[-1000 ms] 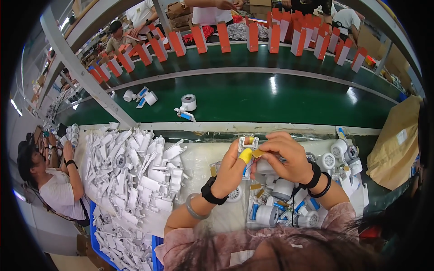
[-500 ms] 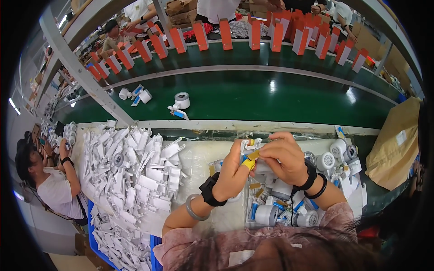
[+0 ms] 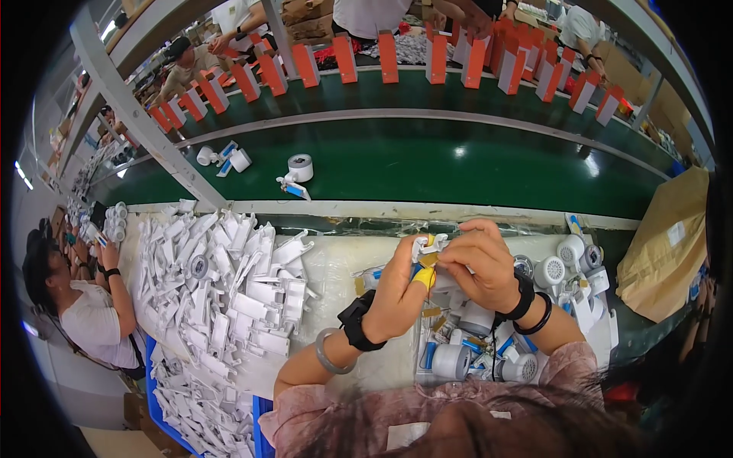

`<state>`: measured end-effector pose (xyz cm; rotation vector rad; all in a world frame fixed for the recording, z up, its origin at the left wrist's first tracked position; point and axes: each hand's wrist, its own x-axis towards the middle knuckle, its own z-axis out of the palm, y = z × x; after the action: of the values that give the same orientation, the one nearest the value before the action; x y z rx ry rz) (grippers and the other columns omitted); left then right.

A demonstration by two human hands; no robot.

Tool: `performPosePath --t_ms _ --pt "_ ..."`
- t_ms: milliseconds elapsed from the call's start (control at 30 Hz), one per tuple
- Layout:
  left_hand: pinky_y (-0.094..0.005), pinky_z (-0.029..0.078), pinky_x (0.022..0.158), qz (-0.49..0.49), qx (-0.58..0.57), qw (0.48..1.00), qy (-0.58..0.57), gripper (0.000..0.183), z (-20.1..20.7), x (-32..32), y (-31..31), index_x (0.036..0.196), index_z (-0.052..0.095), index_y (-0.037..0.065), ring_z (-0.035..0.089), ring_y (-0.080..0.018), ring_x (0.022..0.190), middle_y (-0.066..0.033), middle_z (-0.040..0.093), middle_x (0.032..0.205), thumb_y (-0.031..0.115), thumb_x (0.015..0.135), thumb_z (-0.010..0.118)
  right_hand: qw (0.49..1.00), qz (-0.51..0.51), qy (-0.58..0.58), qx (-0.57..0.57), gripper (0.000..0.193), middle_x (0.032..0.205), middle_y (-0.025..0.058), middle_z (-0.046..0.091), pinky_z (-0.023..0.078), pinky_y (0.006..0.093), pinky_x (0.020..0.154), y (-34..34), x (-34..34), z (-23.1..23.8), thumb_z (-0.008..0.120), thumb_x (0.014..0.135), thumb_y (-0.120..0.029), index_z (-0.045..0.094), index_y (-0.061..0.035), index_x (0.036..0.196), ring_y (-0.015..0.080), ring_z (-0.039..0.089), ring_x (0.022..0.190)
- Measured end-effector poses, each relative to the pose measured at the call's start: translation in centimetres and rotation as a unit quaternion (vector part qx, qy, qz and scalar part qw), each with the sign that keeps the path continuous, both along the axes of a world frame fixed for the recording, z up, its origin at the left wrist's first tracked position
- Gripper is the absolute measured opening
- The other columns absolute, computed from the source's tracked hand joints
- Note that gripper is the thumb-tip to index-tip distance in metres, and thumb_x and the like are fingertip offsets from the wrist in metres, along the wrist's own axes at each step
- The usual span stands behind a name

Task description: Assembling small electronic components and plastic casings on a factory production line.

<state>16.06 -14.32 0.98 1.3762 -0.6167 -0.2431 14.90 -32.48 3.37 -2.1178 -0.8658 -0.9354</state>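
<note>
Over the near bench, my left hand [image 3: 393, 294] pinches a white plastic bracket [image 3: 419, 246] between thumb and fingers. Yellow coverings show at the thumb and a fingertip. My right hand [image 3: 482, 267] meets it from the right, its fingertips closed on a small tan tab [image 3: 429, 260] against the bracket. The fingers hide how tab and bracket join. Beneath and beside my right hand lie white round lamp heads [image 3: 450, 362] with blue and tan parts. Left of my hands spreads a heap of white plastic brackets [image 3: 252, 309].
A blue crate [image 3: 156, 389] holds more white parts. Past the bench runs a green conveyor belt [image 3: 458, 172] carrying lamp assemblies [image 3: 300, 168]. Orange-and-white boxes [image 3: 388, 57] line the far belt. A metal post [image 3: 145, 114] rises left; a brown paper bag [image 3: 663, 244] stands right. People work nearby.
The lamp assemblies on the green belt have shifted slightly left, the orange boxes slightly right. The tan tab has tilted in my fingers, and the yellow-covered thumb has moved a little.
</note>
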Motion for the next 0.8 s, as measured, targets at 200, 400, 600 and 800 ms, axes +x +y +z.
performPosePath --t_ms 200,400,600,800 --pt "-0.0243 0.044 0.067 -0.028 -0.048 0.998 0.006 0.044 -0.1 0.1 0.4 0.132 0.037 -0.001 0.051 -0.0117 0.075 -0.009 0.054 0.095 0.001 0.088 0.042 1.0 -0.002 0.003 0.004 0.024 0.083 0.0053 0.063 0.047 0.0428 0.087 0.3 0.0 0.3 0.074 0.066 0.004 0.067 -0.0059 0.087 0.0205 0.06 0.076" --pt "-0.0313 0.041 0.09 0.01 -0.003 1.0 -0.027 0.042 -0.5 -0.5 0.0 0.132 0.037 -0.003 0.053 -0.0228 0.102 -0.0163 0.053 0.115 0.008 0.093 0.049 1.0 0.001 0.005 0.001 0.025 0.084 0.0056 0.063 0.047 0.0432 0.087 0.2 0.0 0.3 0.075 0.067 0.004 0.066 -0.0062 0.088 0.0207 0.06 0.077" --pt "-0.0336 0.04 0.095 0.023 0.011 1.0 -0.014 0.044 -1.0 -0.4 -0.2 0.132 0.036 -0.004 0.053 -0.027 0.107 -0.0191 0.052 0.118 0.011 0.094 0.05 1.0 0.012 0.011 -0.008 0.024 0.082 0.0044 0.064 0.045 0.0445 0.09 -0.4 0.3 0.3 0.074 0.068 0.003 0.067 -0.0071 0.088 0.0193 0.061 0.076" --pt "-0.0352 0.04 0.097 0.026 0.04 0.998 -0.036 0.045 -1.3 -0.2 -0.1 0.133 0.036 -0.005 0.053 -0.0309 0.11 -0.0207 0.052 0.12 0.01 0.093 0.049 1.0 0.02 0.005 -0.022 0.02 0.08 0.0035 0.063 0.044 0.0438 0.09 -0.5 0.3 0.4 0.074 0.071 -0.002 0.065 -0.0063 0.088 0.0186 0.061 0.075"
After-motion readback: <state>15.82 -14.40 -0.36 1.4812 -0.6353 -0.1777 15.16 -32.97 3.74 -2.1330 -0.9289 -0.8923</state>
